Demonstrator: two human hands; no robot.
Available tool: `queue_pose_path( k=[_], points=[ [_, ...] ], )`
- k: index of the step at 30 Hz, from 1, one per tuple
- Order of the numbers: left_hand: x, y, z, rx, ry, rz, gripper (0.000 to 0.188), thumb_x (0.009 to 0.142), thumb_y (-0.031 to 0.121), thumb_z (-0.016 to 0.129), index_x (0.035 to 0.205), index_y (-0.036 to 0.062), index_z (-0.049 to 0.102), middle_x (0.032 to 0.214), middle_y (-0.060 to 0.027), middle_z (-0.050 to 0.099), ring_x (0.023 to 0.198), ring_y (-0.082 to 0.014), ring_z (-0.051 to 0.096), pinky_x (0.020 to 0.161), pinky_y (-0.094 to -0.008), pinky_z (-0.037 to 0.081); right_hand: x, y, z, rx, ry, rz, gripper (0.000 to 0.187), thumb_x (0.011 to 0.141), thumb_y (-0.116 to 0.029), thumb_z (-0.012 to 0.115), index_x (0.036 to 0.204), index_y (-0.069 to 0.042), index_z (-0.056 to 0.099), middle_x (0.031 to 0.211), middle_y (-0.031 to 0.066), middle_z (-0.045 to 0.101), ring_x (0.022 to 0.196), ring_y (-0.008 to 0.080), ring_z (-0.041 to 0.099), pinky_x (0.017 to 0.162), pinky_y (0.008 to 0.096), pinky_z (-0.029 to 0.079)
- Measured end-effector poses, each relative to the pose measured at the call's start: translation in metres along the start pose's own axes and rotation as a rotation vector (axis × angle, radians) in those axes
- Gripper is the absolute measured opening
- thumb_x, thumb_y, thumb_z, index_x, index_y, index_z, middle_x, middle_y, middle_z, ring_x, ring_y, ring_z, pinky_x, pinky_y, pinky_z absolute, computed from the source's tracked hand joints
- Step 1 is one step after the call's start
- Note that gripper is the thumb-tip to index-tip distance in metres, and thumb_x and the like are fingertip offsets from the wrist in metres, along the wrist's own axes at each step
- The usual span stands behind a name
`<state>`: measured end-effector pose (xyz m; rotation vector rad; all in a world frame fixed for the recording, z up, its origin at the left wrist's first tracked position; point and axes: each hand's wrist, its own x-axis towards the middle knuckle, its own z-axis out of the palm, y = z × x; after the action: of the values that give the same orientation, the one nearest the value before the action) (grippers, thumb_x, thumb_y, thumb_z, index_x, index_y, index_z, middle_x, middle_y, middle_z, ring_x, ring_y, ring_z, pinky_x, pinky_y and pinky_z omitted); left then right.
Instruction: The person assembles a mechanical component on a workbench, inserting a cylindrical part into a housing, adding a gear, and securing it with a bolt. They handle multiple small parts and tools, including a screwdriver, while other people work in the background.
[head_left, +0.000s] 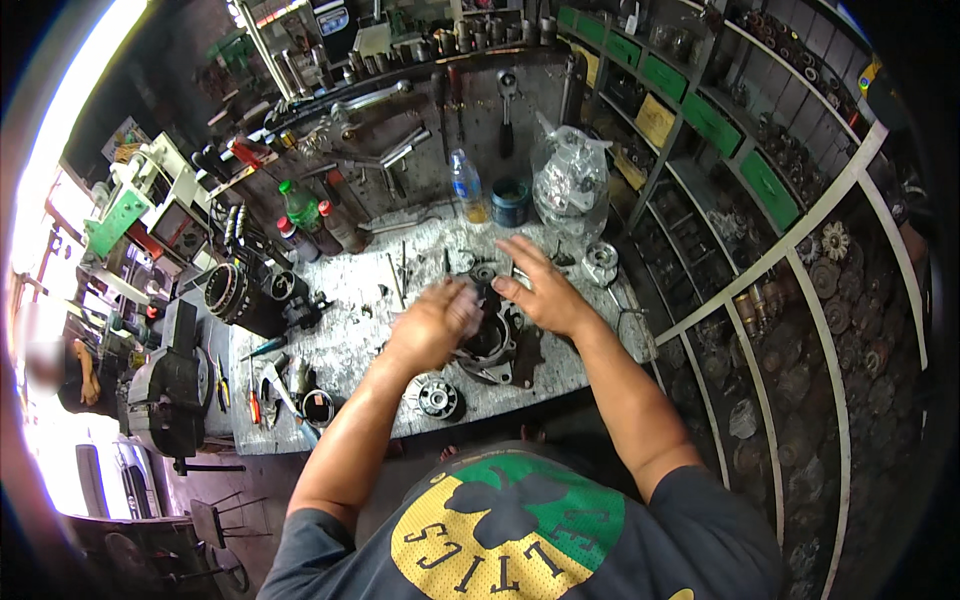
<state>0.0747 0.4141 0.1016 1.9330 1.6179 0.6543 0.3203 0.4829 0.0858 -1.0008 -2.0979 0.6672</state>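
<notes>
On the workbench in front of me lies a round metal housing with a dark, open middle. My left hand is over its left side, smeared by motion, and something pale at its fingers is too blurred to name. At the housing's far right edge my right hand is open, fingers apart and stretched out, holding nothing that I can see. Between the hands, a small dark round part sits at the far side of the housing. A round metal part with holes rests nearer me, left of the housing.
Bottles, one with a green cap, stand at the back left near a black cylinder. A clear bottle, a dark jar and a bagged metal part stand behind. Shelves line the right.
</notes>
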Motion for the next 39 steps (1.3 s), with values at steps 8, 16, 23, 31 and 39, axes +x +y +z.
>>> queue_pose_path(
  k=[8, 16, 23, 31, 39],
  points=[
    [0.029, -0.018, 0.042, 0.586, -0.197, 0.169, 0.041, 0.08, 0.016, 0.083, 0.115, -0.0017, 0.07, 0.109, -0.022, 0.075, 0.101, -0.0388, 0.078, 0.091, -0.0465, 0.063, -0.03, 0.042, 0.071, -0.024, -0.112, 0.109, 0.061, 0.106, -0.026, 0.059, 0.164, -0.01, 0.046, 0.157, 0.0295, 0.046, 0.135, 0.0525, 0.059, 0.115, 0.0563, 0.051],
    [0.014, 0.009, 0.027, 0.381, 0.023, -0.062, 0.037, 0.099, 0.037, 0.072, 0.091, 0.0017, 0.074, 0.07, -0.0206, 0.075, 0.071, -0.0391, 0.078, 0.071, -0.0489, 0.064, -0.03, 0.031, 0.071, -0.053, 0.003, 0.057, 0.062, 0.105, -0.024, 0.061, 0.162, -0.005, 0.044, 0.151, 0.0322, 0.049, 0.129, 0.0532, 0.061, 0.11, 0.0566, 0.052],
    [0.005, -0.006, 0.044, 0.244, 0.072, -0.063, 0.028, 0.093, 0.016, 0.072, 0.115, 0.0005, 0.074, 0.098, -0.0293, 0.078, 0.093, -0.0464, 0.077, 0.085, -0.0537, 0.062, -0.031, 0.029, 0.066, -0.141, -0.05, 0.091, 0.061, 0.106, -0.028, 0.058, 0.163, -0.009, 0.044, 0.153, 0.0265, 0.05, 0.129, 0.0499, 0.061, 0.114, 0.0611, 0.045],
    [-0.029, -0.077, 0.043, -0.897, 0.539, -0.329, 0.028, 0.119, 0.021, 0.049, 0.13, -0.0008, 0.062, 0.078, -0.0118, 0.07, 0.068, -0.0255, 0.076, 0.054, -0.0366, 0.06, -0.031, 0.024, 0.066, -0.136, -0.03, 0.128, 0.057, 0.107, -0.027, 0.055, 0.161, -0.007, 0.048, 0.151, 0.0258, 0.053, 0.13, 0.0482, 0.061, 0.113, 0.0597, 0.045],
    [0.006, -0.033, 0.055, 0.229, 0.135, 0.035, 0.044, 0.098, 0.028, 0.075, 0.128, -0.0036, 0.069, 0.109, -0.0267, 0.078, 0.094, -0.0508, 0.075, 0.091, -0.0538, 0.062, -0.032, 0.033, 0.072, -0.1, 0.041, 0.026, 0.058, 0.105, -0.022, 0.057, 0.159, -0.006, 0.049, 0.149, 0.0282, 0.053, 0.128, 0.051, 0.06, 0.11, 0.0586, 0.048]
  ],
)
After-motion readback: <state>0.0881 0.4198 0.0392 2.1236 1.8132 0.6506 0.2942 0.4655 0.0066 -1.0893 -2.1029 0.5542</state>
